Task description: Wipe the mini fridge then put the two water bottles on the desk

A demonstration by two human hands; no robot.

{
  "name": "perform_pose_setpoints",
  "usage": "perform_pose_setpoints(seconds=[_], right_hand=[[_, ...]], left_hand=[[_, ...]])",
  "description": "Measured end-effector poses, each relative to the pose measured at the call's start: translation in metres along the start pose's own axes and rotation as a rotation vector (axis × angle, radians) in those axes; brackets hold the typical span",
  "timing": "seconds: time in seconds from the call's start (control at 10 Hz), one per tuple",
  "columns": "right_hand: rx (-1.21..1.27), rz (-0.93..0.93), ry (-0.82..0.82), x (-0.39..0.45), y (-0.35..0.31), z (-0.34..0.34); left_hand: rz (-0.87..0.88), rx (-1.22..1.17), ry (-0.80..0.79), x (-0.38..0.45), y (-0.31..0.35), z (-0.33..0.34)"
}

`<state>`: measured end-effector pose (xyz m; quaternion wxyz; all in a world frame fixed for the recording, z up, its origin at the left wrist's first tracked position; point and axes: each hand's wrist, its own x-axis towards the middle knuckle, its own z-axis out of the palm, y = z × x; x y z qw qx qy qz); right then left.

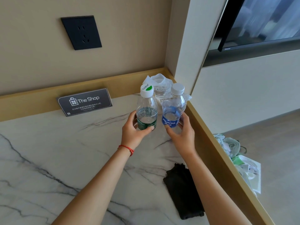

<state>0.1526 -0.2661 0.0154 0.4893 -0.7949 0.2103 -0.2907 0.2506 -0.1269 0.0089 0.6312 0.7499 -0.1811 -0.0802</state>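
Note:
My left hand (132, 131) grips a clear water bottle with a green label (146, 109) and a white-and-green cap. My right hand (181, 133) grips a clear water bottle with a blue Aquafina label (172, 109) and a white cap. Both bottles stand upright side by side near the far right corner of the marble desk (48, 151); whether their bases touch the surface is hidden by my hands. A black cloth (183, 190) lies folded on the desk under my right forearm. The mini fridge is not in view.
A dark "The Shop" sign (84, 101) leans against the wooden back rim. Crumpled clear plastic (159, 85) sits in the corner behind the bottles. A black wall socket (81, 32) is above. Past the desk's right rim, clothes and bags (235, 153) lie on the floor below a television (259, 21).

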Motion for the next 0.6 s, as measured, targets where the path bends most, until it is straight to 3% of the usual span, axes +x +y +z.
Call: perform_pose_setpoints(seconds=[0.3,0.6], right_hand=[[0.054,0.12,-0.076,-0.003,0.004,0.001],[0.043,0.166,-0.041,-0.019,0.002,-0.003]], left_hand=[[-0.058,0.032,-0.031,-0.005,-0.004,0.002],[-0.144,0.075,0.111,-0.032,-0.004,-0.003]])
